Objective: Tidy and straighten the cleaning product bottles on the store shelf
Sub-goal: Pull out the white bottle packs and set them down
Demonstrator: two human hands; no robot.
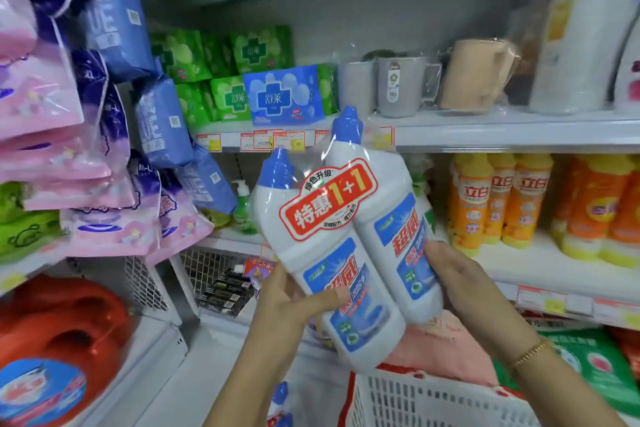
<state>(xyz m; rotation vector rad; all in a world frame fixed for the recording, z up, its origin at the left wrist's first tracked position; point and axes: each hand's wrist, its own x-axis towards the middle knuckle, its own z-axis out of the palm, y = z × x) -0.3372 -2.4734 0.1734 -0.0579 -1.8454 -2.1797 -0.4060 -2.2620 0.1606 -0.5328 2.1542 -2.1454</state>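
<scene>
A shrink-wrapped twin pack of white cleaner bottles (pixel 341 236) with blue caps and a red "1+1" sticker is held up in front of the shelves, tilted to the left. My left hand (pixel 294 298) grips the lower left bottle, thumb across its blue label. My right hand (pixel 453 274) holds the lower right bottle from the side and behind. Another blue-capped bottle (pixel 278 402) shows low down between my arms. Orange and yellow dish-soap bottles (pixel 498 201) stand in rows on the middle shelf (pixel 540 270) to the right.
A white plastic basket (pixel 426 402) sits below my hands. Green and blue soap boxes (pixel 263 94) and grey mugs (pixel 401 83) fill the upper shelf. Pink and blue packs (pixel 69 149) hang at left. A red detergent jug (pixel 59 350) stands at lower left.
</scene>
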